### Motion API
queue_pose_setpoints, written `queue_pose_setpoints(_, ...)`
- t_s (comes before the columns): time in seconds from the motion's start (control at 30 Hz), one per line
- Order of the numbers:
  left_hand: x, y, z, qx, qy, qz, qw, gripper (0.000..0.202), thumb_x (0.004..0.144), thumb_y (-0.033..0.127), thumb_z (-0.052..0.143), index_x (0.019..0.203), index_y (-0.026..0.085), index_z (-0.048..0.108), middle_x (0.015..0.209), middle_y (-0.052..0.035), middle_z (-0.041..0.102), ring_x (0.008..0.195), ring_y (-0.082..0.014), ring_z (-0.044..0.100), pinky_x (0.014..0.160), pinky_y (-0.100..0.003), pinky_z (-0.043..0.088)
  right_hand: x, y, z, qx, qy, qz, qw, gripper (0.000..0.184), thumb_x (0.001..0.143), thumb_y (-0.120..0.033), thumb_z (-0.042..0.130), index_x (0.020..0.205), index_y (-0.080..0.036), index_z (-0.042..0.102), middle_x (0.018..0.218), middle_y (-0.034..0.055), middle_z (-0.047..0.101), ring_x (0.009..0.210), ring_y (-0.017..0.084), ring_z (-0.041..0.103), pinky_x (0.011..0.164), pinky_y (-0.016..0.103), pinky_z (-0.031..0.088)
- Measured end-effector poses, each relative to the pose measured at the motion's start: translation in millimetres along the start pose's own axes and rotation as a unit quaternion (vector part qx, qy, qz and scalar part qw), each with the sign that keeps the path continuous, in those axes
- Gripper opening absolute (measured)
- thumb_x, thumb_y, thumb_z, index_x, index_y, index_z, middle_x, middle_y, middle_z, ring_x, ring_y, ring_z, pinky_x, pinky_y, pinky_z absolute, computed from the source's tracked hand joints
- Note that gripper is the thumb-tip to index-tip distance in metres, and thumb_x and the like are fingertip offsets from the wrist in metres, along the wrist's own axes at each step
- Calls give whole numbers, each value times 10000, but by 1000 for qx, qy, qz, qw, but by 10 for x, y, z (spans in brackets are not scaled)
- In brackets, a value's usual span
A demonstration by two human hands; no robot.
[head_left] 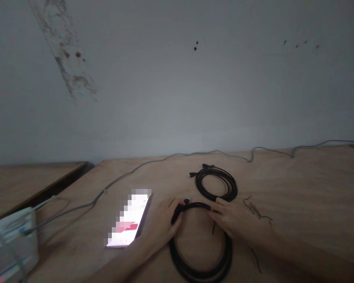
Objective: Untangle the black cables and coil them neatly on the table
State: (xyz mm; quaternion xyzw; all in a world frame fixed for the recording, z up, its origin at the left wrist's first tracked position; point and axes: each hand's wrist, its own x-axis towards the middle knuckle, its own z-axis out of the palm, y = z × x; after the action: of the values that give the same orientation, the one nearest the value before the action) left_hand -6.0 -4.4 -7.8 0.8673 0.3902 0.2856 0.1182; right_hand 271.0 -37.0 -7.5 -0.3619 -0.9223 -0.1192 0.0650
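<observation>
Closest to us was the black cable coil (202,274), lying flat on the wooden tabletop (297,188) right between our arms. Our left hand (162,224) was curled round the top-left of the loop with the fingers closed on the strands. Our right hand (233,220) lay flat over the top-right, fingers out, pressing more than gripping. Our guess was that this thing is light and floppy, and springy enough that the loops want to slide apart, so the spot to grab is across all the strands at once, not one strand.

A lit phone (129,222) sat just beside the left hand, close enough to get nudged. Further left was a white box (11,239) with wires coming off it. Some thin black scraps (255,208) lay near the right hand; we couldn't tell what they were. Just behind the hands was a second black coil (200,184), near the first but apart from it as far as we could see. A grey wire (165,158) trailed along the back edge, and then there was just a stained wall (177,98)
</observation>
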Motion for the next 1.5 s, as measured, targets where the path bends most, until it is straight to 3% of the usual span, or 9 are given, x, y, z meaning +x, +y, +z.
queue_pose_setpoints(0.1,-3,9,-7,3,-5,-4,1000,252,947,177,562,1177,259,621,1182,-51,687,1115,-259,638,987,-434,505,40,7,-111,13,-36,-16,999,150,855,-81,655,952,-144,750,993,122,720,1021,288,623,934,402,536)
queue_pose_setpoints(0.27,-5,10,-13,8,-7,-4,1000,222,962,198,558,1164,259,625,1168,-49,691,1105,-256,639,975,-426,507,29,43,-221,20,-40,-49,998,120,899,-94,643,902,-147,751,1025,120,718,1000,276,612,897,410,523)
queue_pose_setpoints(0.43,-1,16,-22,13,-9,-6,1000,234,963,196,560,1181,260,615,1187,-49,680,1117,-256,632,979,-428,501,6,81,-236,95,-42,3,995,122,918,-117,667,869,-194,748,1004,63,720,964,245,630,823,365,524)
queue_pose_setpoints(0.67,5,34,-33,11,-14,-10,1000,229,961,175,555,1167,260,608,1173,-45,678,1111,-254,630,972,-423,502,-18,92,-197,87,-5,-7,996,167,919,-52,606,939,-168,725,1065,87,714,941,236,616,804,360,519)
queue_pose_setpoints(0.87,6,26,-28,13,-9,-1,1000,237,956,171,556,1172,256,606,1168,-44,676,1100,-253,633,966,-420,505,-2,117,-155,109,-8,-8,994,131,911,-93,634,929,-178,732,1010,85,721,990,256,624,879,376,510)
queue_pose_setpoints(1.03,11,20,-23,14,-9,0,1000,251,955,175,554,1187,258,606,1182,-47,677,1114,-255,634,979,-423,505,-7,139,2,152,6,45,987,244,928,-34,546,1005,-202,706,1069,70,705,988,237,631,898,368,501)
queue_pose_setpoints(1.23,18,45,-31,5,-13,-9,1000,240,950,167,555,1167,249,616,1181,-53,685,1114,-257,638,981,-427,509,-42,194,73,298,48,165,939,150,974,-126,523,967,-206,650,987,47,694,894,203,642,808,313,484)
queue_pose_setpoints(1.5,11,36,-29,4,-10,-4,1000,255,959,174,555,1189,261,623,1200,-57,685,1126,-258,638,995,-434,506,-87,243,140,452,97,235,855,153,990,-283,550,945,-202,672,906,30,714,830,196,666,708,282,495)
